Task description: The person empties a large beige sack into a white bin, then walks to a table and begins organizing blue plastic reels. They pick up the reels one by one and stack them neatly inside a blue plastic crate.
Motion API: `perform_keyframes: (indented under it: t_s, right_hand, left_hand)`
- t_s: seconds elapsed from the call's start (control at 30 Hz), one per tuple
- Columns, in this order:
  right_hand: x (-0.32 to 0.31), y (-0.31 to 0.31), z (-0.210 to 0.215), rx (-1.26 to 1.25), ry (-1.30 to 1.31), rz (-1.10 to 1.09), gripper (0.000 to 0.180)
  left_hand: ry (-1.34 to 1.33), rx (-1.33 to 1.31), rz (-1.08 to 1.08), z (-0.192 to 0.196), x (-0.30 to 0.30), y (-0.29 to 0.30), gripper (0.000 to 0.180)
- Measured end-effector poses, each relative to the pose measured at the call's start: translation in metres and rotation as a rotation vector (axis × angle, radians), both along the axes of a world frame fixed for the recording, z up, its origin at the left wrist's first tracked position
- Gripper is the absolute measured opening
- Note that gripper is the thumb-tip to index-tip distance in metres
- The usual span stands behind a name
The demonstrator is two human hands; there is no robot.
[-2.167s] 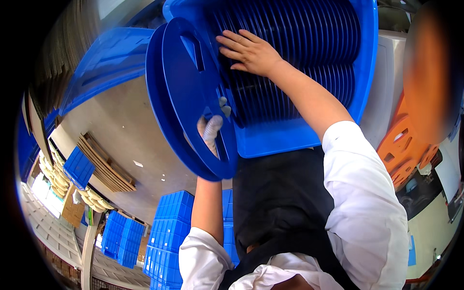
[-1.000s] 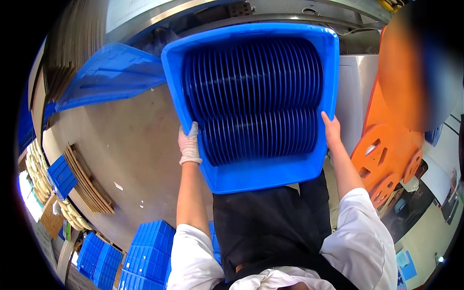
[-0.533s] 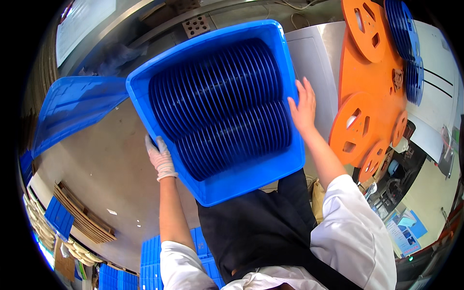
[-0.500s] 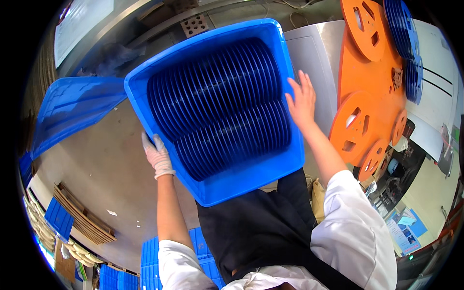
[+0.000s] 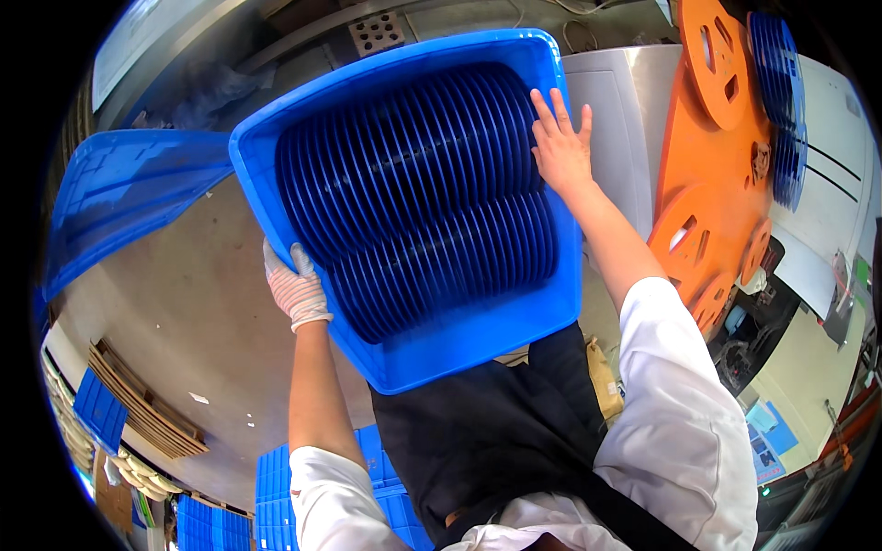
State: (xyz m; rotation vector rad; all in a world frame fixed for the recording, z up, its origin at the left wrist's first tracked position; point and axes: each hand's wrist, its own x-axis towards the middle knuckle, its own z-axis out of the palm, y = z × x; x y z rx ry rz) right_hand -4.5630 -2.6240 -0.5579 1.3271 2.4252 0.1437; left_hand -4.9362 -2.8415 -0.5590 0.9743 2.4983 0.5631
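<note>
In front of me is a deep blue plastic bin (image 5: 459,354), tilted in view. Two rows of thin dark-blue discs (image 5: 413,170) stand on edge inside it, packed side by side. My left hand (image 5: 297,286), in a white knit glove, grips the bin's left side with the thumb near the rim. Bare and with its fingers spread, my right hand (image 5: 562,147) lies over the right rim. Its fingertips reach inward beside the end discs of the far row; whether they touch them I cannot tell.
To the right stands an orange board (image 5: 703,174) with round orange plates, and blue discs (image 5: 774,73) beyond it. A blue lid-like panel (image 5: 129,207) is at left. Stacked blue crates (image 5: 276,500) and brown flat boards (image 5: 147,404) sit lower left.
My right hand has moved from outside the right rim, up and inward over it, fingers spreading. My left hand stays on the bin's left side. The whole view has shifted slightly.
</note>
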Motion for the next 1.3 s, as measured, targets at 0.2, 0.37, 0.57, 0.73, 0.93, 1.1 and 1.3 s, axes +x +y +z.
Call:
perform_keyframes:
  t_s: [0.2, 0.37, 0.57, 0.73, 0.93, 1.1, 1.3]
  right_hand:
    - [0.001, 0.002, -0.004, -0.068, 0.129, 0.130, 0.013]
    - [-0.011, 0.001, -0.004, -0.101, 0.274, 0.010, 0.009]
    - [-0.015, 0.003, -0.014, -0.065, 0.235, 0.121, 0.014]
    - [-0.017, 0.002, -0.015, -0.124, 0.223, 0.205, 0.013]
    - [-0.034, 0.005, -0.009, -0.226, 0.423, 0.031, 0.013]
    - [-0.039, 0.006, -0.020, -0.214, 0.449, 0.117, 0.016]
    - [-0.042, 0.003, -0.022, -0.272, 0.430, 0.177, 0.016]
  left_hand:
    - [0.044, -0.050, -0.002, -0.002, -0.003, 0.001, 0.047]
    - [0.055, -0.126, 0.004, -0.003, -0.006, 0.001, 0.047]
    - [0.043, -0.150, 0.010, -0.007, -0.009, 0.000, 0.048]
    - [0.039, -0.167, 0.014, -0.009, -0.010, -0.002, 0.048]
    - [0.040, -0.200, 0.027, -0.010, -0.011, -0.002, 0.046]
    - [0.014, -0.219, 0.041, -0.011, -0.012, -0.001, 0.047]
    - [0.017, -0.220, 0.041, -0.009, -0.010, 0.002, 0.045]
